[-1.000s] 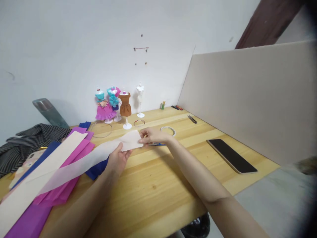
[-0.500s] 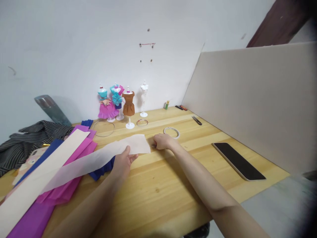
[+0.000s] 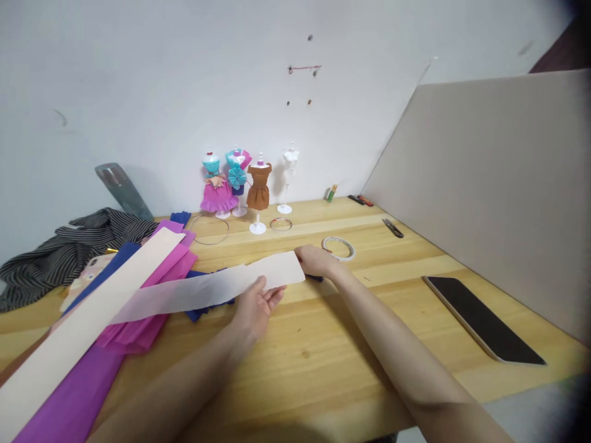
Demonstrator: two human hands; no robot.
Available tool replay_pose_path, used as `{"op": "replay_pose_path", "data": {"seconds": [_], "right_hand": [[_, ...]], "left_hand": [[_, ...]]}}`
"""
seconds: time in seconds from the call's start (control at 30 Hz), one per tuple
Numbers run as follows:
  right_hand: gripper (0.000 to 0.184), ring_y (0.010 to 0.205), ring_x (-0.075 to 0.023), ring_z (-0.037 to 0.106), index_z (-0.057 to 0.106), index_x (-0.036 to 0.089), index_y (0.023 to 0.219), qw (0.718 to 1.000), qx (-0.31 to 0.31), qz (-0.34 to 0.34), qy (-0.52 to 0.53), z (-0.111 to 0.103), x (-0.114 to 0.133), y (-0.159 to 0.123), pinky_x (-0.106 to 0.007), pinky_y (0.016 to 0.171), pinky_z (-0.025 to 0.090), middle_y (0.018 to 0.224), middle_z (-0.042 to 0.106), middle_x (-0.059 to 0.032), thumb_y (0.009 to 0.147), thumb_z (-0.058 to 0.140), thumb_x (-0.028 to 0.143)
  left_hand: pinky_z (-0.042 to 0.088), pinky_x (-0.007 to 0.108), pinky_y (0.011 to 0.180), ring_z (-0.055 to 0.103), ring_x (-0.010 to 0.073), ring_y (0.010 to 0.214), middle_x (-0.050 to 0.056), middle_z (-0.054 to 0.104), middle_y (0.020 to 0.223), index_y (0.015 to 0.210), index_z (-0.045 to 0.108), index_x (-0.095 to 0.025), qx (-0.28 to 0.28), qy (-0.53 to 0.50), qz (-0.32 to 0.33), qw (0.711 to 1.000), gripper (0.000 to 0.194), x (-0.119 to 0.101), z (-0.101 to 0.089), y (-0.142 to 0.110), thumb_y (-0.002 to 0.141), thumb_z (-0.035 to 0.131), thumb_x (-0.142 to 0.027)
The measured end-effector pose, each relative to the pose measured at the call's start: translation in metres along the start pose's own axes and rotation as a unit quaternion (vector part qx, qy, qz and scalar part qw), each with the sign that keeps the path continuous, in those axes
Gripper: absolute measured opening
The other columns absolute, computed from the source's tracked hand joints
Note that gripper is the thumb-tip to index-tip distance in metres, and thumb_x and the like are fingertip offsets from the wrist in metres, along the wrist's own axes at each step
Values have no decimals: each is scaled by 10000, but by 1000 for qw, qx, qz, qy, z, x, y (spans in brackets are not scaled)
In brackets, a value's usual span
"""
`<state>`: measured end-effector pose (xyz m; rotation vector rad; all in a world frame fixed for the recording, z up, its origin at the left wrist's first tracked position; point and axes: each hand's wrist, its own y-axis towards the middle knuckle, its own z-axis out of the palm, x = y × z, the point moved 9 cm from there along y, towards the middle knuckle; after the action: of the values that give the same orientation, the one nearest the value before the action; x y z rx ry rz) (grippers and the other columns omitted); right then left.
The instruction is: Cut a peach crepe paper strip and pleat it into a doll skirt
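My left hand [image 3: 258, 304] grips a long strip of thin white paper [image 3: 194, 296] near its right end, thumb on top and fingers beneath. The strip's other end trails left over a stack of coloured paper. At the strip's right end, my right hand [image 3: 314, 261] is closed, its fingers mostly turned away. A small dark blue object [image 3: 314, 279] pokes out below that hand; its kind is hidden. Just right of the hand lies a roll of white tape [image 3: 339, 248]. Under the strip sits folded dark blue paper [image 3: 198, 312].
Doll-size dress forms [image 3: 258, 191] in paper outfits stand along the wall, with a bare white one [image 3: 290, 178]. A phone-like black slab [image 3: 482, 320] and small snips [image 3: 392, 228] lie right. Cream paper [image 3: 83, 320], magenta paper [image 3: 173, 267] and striped cloth [image 3: 87, 243] fill the left.
My right hand has come up against the strip's right end, and a dark blue object now shows below it. My left hand still grips the strip. The view has turned left.
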<state>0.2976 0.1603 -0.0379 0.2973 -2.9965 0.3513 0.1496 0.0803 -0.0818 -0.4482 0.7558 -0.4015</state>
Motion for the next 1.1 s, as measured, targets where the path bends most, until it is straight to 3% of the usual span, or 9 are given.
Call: {"op": "replay_pose_path", "data": {"seconds": [0.17, 0.33, 0.5, 0.6, 0.67, 0.77, 0.83, 0.97, 1.1], "right_hand": [[240, 900, -259, 675, 683, 175, 928, 1000, 19, 7, -4, 1, 0, -3, -268, 659, 446, 999, 719, -147, 795, 512, 279], [340, 823, -270, 675, 668, 174, 903, 998, 61, 11, 12, 7, -1, -8, -268, 592, 432, 909, 728, -123, 602, 680, 330], [180, 678, -238, 644, 611, 157, 665, 994, 76, 12, 77, 9, -6, -6, -258, 527, 390, 679, 678, -83, 542, 664, 276], [168, 624, -170, 610, 557, 171, 673, 986, 75, -14, 150, 6, -10, -6, -224, 515, 384, 630, 632, -24, 597, 629, 303], [147, 568, -130, 580, 522, 177, 739, 961, 70, -31, 264, 2, -13, -7, -209, 504, 389, 624, 610, -5, 674, 548, 307], [145, 416, -83, 435, 458, 183, 780, 872, 45, -44, 486, -5, -19, -5, -199, 432, 332, 535, 501, 33, 726, 472, 317], [208, 362, -58, 275, 453, 183, 789, 826, 32, -50, 561, -8, -19, -4, -196, 386, 238, 503, 402, 70, 747, 468, 386], [387, 373, -28, 191, 497, 159, 738, 801, 61, -69, 591, -7, 0, -6, -193, 372, 149, 523, 403, 72, 736, 546, 542], [393, 368, -21, 257, 425, 180, 596, 792, 21, -63, 607, -13, 18, -7, -187, 374, 175, 429, 339, 107, 590, 755, 392]], "left_hand": [[563, 206, 590, 694, 158, 638, 88, 677, 716, 874, 508, -121, -14, 9, -6, 1000, 24, 0, -3, 1, 887, 499, -104], [562, 209, 597, 691, 157, 632, 77, 665, 691, 850, 496, -130, -24, 17, 0, 1000, 46, 0, -7, 4, 881, 502, -97], [554, 229, 600, 684, 162, 628, 83, 673, 708, 854, 514, -127, -10, 29, 16, 999, 47, -3, -5, 4, 861, 519, -80], [548, 249, 604, 677, 161, 599, 54, 670, 688, 855, 514, -135, -13, 37, 50, 998, 74, -12, -3, 3, 846, 530, -64], [537, 248, 589, 667, 152, 560, 28, 659, 650, 842, 506, -140, -20, 47, 76, 996, 81, -20, -3, 1, 851, 521, -61], [508, 229, 552, 652, 141, 520, 12, 635, 577, 805, 493, -140, -30, 70, 92, 993, 90, -27, -4, 1, 872, 507, -80], [498, 224, 546, 649, 139, 518, 16, 630, 554, 787, 488, -138, -33, 81, 92, 992, 104, -28, -5, 3, 879, 506, -94], [505, 232, 576, 660, 139, 541, 14, 640, 578, 788, 497, -133, -24, 83, 92, 992, 94, -25, -5, 7, 869, 525, -96], [481, 224, 545, 647, 130, 531, -12, 636, 595, 817, 505, -143, 8, 79, 104, 991, 134, -23, -3, 8, 804, 638, -158]]}}
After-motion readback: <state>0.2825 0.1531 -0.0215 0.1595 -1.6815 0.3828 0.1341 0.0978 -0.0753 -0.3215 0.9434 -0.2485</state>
